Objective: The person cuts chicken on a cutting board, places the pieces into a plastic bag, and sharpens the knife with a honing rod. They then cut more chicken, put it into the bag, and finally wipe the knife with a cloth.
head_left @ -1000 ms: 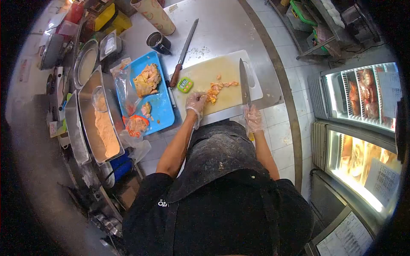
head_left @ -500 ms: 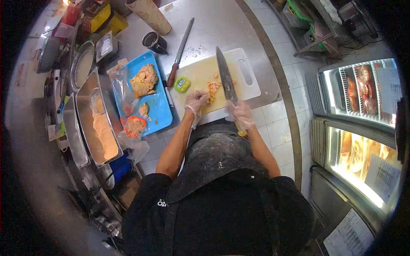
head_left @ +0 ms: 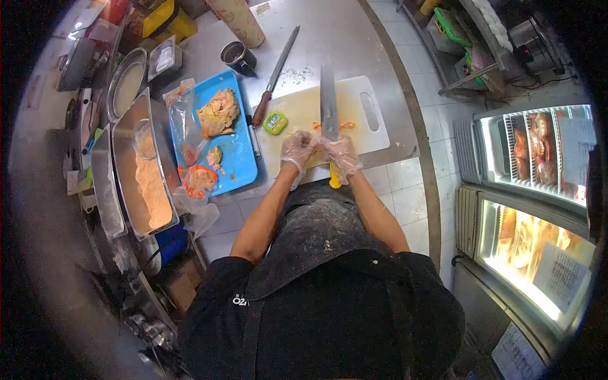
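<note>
My right hand (head_left: 342, 155), in a clear plastic glove, is closed around the yellow handle (head_left: 334, 178) of a large knife. Its long blade (head_left: 328, 104) points away from me over the white cutting board (head_left: 291, 104). Close beside it on the left, my gloved left hand (head_left: 300, 150) has its fingers curled together at the board's near edge, almost touching the right hand. What those fingers pinch is hidden. Small pieces of raw meat, apparently chicken (head_left: 346, 124), lie on the board on both sides of the blade. A green digital timer (head_left: 275, 123) sits left of the hands.
Left of the board, a blue tray (head_left: 239, 170) holds raw chicken (head_left: 218, 113) and a plastic bag. A sharpening steel (head_left: 283, 58) and a dark metal cup (head_left: 239, 58) are behind. Farther left stands a metal pan of orange-brown powder (head_left: 152, 190). Lit fridges (head_left: 532, 240) stand right.
The knife has swung leftward and is more upright in view. My right hand has moved left against my left hand, which has shifted slightly right. The view has shifted a little.
</note>
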A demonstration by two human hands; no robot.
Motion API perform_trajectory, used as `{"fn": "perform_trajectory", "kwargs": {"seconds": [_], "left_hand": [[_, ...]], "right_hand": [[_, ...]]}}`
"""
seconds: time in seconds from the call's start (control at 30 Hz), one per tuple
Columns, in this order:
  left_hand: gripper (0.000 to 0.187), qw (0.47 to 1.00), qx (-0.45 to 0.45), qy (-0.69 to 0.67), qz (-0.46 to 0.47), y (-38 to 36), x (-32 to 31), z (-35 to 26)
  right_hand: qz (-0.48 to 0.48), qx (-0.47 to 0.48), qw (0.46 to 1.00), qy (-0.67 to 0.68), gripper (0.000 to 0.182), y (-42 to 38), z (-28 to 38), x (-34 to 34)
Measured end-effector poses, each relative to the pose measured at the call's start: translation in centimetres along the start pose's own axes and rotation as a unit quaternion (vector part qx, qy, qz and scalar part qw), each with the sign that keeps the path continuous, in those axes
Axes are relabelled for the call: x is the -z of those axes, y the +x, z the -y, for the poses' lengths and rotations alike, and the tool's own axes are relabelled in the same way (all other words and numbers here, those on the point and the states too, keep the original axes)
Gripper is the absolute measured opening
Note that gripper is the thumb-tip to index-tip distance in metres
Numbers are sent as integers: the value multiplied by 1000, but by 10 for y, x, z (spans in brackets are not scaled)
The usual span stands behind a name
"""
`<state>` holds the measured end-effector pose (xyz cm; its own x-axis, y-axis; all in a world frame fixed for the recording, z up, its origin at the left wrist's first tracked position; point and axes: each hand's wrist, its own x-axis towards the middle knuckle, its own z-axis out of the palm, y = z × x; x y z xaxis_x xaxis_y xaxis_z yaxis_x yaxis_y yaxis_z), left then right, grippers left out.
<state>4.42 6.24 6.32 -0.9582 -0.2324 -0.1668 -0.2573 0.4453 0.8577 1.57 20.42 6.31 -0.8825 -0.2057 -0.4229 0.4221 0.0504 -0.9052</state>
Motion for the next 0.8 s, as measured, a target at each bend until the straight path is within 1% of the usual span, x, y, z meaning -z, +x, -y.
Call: {"fn": "perform_trajectory", "kwargs": {"seconds": [0.03,0.07,0.1,0.17,0.2,0.23,0.27,0.3,0.33,0.37,0.4,0.43,0.47,0.5,0.53,0.57,0.6,0.63,0.67,0.7,0.77,0.8], "left_hand": [[25,999,-19,39,0,-1,2,-6],[25,999,-19,38,0,-1,-1,0],[23,1000,-7,15,-5,-1,-3,5],[20,1000,2,-9,-12,2,-4,14],[20,1000,15,5,7,1,0,9],[19,999,30,19,27,-1,2,6],[19,999,29,19,26,-2,3,7],[19,999,19,-15,21,-2,3,8],[20,999,9,-49,15,-1,2,10],[20,999,7,-50,17,1,0,17],[20,997,11,-74,8,2,1,21],[20,995,15,-99,1,4,1,24],[20,995,13,-101,6,5,0,28],[19,998,14,-63,3,2,6,17],[18,1000,15,-25,-1,1,11,11],[18,1000,15,-25,3,1,11,15],[19,998,6,-63,9,4,9,24],[20,995,-5,-103,19,8,5,35],[20,997,-9,-79,27,18,-4,62],[20,996,-13,-81,39,20,-3,58],[21,993,39,-94,62,17,2,35],[21,992,35,-95,74,15,6,24]], "right_hand": [[10,11,999,-39,34,1,-3,0],[18,21,997,-77,32,0,-7,0],[18,21,997,-78,32,-5,-1,1],[-9,7,986,-168,41,-13,12,2],[-11,9,986,-168,41,-17,22,2],[-42,-2,987,-152,40,-22,32,3],[-72,-11,988,-136,40,-25,37,2],[-72,-10,988,-136,40,-20,30,4],[-55,-40,996,-63,30,-11,19,10],[-40,-69,997,11,21,-4,8,18],[-43,-68,997,11,21,-4,5,25],[-69,-76,994,40,19,-4,3,33],[-96,-85,989,69,17,-6,0,43],[-101,-84,989,69,17,-6,-11,58],[-61,78,992,83,21,-10,-23,73],[-19,238,966,94,26,-13,-37,82],[-24,238,966,93,26,-22,-30,83],[-46,170,963,206,30,-38,-8,84],[-69,100,941,317,33,-50,10,87],[-82,104,939,316,33,-57,19,93],[-147,-2,953,264,46,-73,31,106],[-158,0,951,266,46,-80,37,108]]}}
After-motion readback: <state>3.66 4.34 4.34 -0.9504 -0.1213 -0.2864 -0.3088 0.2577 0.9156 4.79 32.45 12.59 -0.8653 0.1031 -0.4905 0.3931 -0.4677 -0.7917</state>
